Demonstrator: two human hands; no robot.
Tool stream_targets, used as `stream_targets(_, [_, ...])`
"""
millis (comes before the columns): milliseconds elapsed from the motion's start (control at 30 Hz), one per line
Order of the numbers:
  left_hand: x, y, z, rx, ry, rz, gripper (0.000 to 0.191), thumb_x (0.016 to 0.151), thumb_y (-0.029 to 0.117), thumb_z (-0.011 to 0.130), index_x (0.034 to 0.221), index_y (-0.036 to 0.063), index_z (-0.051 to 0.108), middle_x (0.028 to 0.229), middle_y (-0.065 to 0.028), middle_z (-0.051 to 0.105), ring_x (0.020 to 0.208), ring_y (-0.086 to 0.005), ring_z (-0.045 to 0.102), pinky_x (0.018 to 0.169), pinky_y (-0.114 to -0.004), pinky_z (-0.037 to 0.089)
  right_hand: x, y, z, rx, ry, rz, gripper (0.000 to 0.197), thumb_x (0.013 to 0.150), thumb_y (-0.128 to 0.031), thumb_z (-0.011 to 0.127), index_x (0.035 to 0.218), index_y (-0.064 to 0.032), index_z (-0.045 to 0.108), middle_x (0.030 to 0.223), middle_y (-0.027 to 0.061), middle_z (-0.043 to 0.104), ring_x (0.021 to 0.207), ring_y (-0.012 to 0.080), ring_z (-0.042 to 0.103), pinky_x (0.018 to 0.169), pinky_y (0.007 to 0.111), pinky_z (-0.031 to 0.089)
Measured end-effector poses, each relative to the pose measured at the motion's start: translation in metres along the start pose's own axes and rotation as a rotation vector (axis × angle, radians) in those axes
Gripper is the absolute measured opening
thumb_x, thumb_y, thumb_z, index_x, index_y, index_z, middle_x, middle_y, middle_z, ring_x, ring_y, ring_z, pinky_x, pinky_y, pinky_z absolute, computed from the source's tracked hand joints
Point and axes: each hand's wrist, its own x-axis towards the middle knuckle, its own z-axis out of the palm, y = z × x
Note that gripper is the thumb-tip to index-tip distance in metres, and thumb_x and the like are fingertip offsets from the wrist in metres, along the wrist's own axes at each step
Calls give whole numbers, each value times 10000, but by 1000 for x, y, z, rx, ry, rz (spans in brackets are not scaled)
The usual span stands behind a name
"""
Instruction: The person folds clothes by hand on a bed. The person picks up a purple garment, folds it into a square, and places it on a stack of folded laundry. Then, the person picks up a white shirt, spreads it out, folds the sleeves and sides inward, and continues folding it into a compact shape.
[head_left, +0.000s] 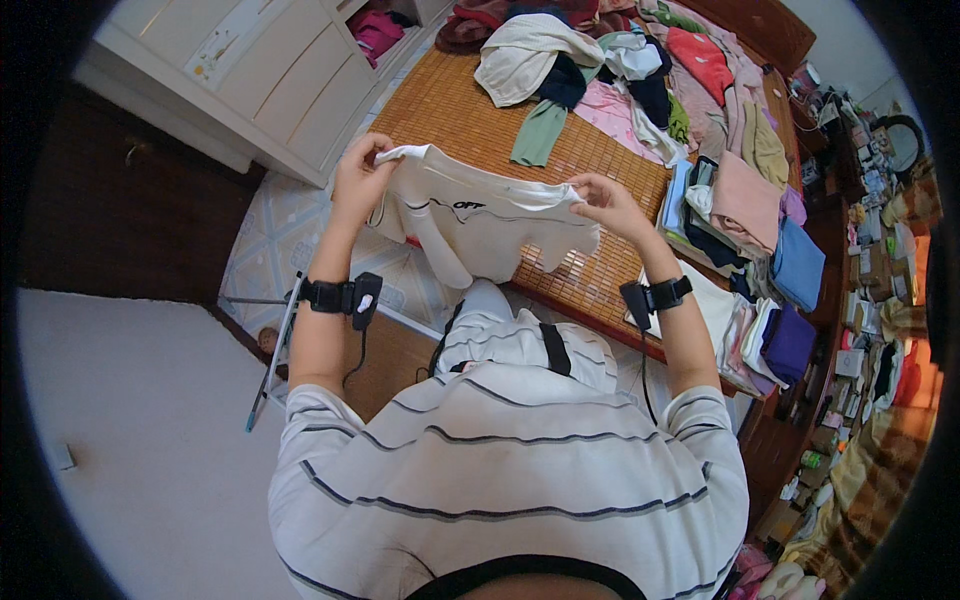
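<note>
Both hands stretch out a white long-sleeved top (480, 225) with dark lettering and thin dark stripes over the front edge of the bed. My left hand (365, 169) pinches one upper end of it between thumb and fingers. At the other upper end, my right hand (609, 204) grips the fabric near its edge. One sleeve (439, 244) hangs down near my left hand. The lower part of the top drapes above my knees, and some of its cloth is folded out of sight.
A bamboo mat (442, 101) covers the bed. Loose clothes, among them a cream knit garment (525, 56), lie heaped at its far side. Folded piles with a pink cloth (746, 202) and a purple one (789, 345) line the right. A white cabinet (300, 82) stands at left, near a metal-legged rack (277, 349).
</note>
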Motion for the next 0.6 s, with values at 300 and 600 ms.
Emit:
stream_targets(300, [40,-31,9,200,41,213,114,693,44,626,738,12,527,707,-81,516,678,-193,458,622,-288,385,22,-32,-27,-556,276,-253,259,699,4,539,951,7,602,809,126,614,748,204,581,701,301,458])
stream_targets(600, [101,-19,1,70,-61,221,193,713,34,606,666,33,419,595,20,336,584,-78,338,512,-221,289,57,-102,-67,-839,569,-549,189,755,27,517,929,-17,578,840,162,578,764,297,576,677,341,450])
